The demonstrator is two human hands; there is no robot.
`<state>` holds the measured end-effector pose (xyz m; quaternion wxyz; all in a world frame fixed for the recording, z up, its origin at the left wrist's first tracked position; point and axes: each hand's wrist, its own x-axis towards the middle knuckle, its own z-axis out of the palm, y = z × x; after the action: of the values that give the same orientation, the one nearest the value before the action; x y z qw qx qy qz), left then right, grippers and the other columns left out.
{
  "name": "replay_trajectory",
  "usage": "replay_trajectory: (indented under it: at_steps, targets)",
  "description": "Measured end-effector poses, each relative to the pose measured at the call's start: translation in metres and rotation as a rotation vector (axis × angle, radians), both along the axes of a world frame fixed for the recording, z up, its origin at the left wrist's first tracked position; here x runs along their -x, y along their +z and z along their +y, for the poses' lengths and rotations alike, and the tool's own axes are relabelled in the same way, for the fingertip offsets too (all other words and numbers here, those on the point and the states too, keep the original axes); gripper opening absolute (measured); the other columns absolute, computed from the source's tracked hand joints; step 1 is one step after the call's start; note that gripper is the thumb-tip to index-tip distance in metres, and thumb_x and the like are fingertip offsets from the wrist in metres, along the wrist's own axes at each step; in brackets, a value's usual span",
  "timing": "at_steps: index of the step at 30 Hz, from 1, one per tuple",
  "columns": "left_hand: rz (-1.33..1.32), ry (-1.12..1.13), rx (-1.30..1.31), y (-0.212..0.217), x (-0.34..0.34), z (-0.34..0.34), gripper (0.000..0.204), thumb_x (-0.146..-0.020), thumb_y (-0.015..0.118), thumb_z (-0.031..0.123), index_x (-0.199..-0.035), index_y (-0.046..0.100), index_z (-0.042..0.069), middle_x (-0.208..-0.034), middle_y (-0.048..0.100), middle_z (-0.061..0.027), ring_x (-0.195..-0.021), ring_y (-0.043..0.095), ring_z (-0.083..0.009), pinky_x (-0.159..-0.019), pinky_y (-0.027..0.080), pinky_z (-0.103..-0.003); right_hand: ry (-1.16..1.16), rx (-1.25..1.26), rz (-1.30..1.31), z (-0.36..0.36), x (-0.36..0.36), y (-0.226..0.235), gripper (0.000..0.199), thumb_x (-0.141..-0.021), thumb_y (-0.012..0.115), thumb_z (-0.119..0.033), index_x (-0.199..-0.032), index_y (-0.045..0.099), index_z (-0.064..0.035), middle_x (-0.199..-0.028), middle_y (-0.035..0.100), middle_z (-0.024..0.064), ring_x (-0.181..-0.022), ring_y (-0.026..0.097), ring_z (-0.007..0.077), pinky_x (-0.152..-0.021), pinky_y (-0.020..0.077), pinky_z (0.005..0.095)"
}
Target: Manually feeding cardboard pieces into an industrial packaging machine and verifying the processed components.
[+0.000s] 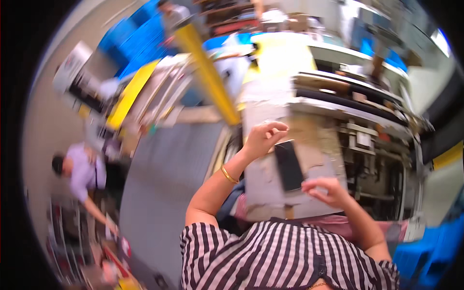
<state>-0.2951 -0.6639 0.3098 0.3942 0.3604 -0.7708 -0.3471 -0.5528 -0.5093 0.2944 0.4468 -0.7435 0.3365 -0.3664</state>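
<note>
Black phone (288, 166), striped black-and-white shirt (280, 256)

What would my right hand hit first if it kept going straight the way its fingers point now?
Most likely the dark flat rectangular piece. The right hand points its fingers left toward that piece's lower end, which the left hand holds at the top. Depth is blurred, so I cannot tell whether they already touch.

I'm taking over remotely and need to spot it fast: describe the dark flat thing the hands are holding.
Start at the striped shirt at the bottom edge and follow both forearms up to the pale, worn worktop. Between the left hand and right hand is a flat rectangular slab, tilted. It is the only glossy black thing there; everything around it is pale or cluttered.
</note>
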Motion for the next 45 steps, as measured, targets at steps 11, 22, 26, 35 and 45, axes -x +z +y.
replay_trajectory:
  at_steps: [11,22,26,35,45]
  targets:
    - [-0.312,1.957,-0.73,-0.272,-0.562,0.451,0.024,-0.082,0.064,0.025,-0.086,0.071,0.002,-0.082,0.071,-0.0158,-0.078,0.069,-0.0291,-0.071,0.052,-0.041,0.566,-0.426,0.196,0.052,-0.289,0.006,0.027,-0.094,0.062,-0.014,-0.116,0.065,0.0008,-0.102,0.073,0.0101,-0.093,0.069,0.0175,-0.085,0.0523,0.0304]
    - [-0.681,2.232,-1.192,-0.24,-0.582,0.685,0.044,-0.086,0.066,0.012,-0.128,0.057,0.02,-0.135,0.049,-0.0172,-0.119,0.055,-0.0346,-0.095,0.051,-0.042,0.978,-0.049,0.419,0.056,-0.487,0.011,0.031,-0.09,0.067,-0.016,-0.117,0.064,-0.0016,-0.101,0.07,0.0135,-0.091,0.069,0.0245,-0.082,0.0546,0.0343]
    - [-0.837,2.058,-1.213,-0.254,-0.604,0.687,0.029,-0.087,0.064,0.013,-0.116,0.068,0.015,-0.12,0.062,-0.0156,-0.108,0.063,-0.0349,-0.092,0.054,-0.043,0.965,-0.032,0.484,0.057,-0.485,0.009,0.031,-0.087,0.068,-0.013,-0.117,0.065,-0.0041,-0.097,0.07,0.0125,-0.09,0.068,0.0269,-0.081,0.0541,0.0351]
    - [0.26,1.275,-0.472,-0.206,-0.552,0.411,0.02,-0.09,0.068,0.02,-0.09,0.073,0.0,-0.07,0.067,-0.0021,-0.063,0.06,-0.0086,-0.058,0.049,-0.025,0.78,0.116,0.388,0.045,-0.382,0.002,0.03,-0.091,0.066,-0.02,-0.116,0.065,-0.0029,-0.102,0.07,0.014,-0.094,0.066,0.0295,-0.087,0.0519,0.0379]
    - [-0.188,-0.172,0.322,0.071,-0.131,0.18,0.013,-0.081,0.075,0.013,-0.09,0.07,0.006,-0.084,0.067,-0.0091,-0.079,0.064,-0.0254,-0.072,0.051,-0.034,-0.088,0.427,0.165,0.036,-0.138,0.049,0.036,-0.089,0.068,-0.016,-0.123,0.062,-0.0058,-0.119,0.065,0.0131,-0.114,0.057,0.0303,-0.099,0.0441,0.0404]
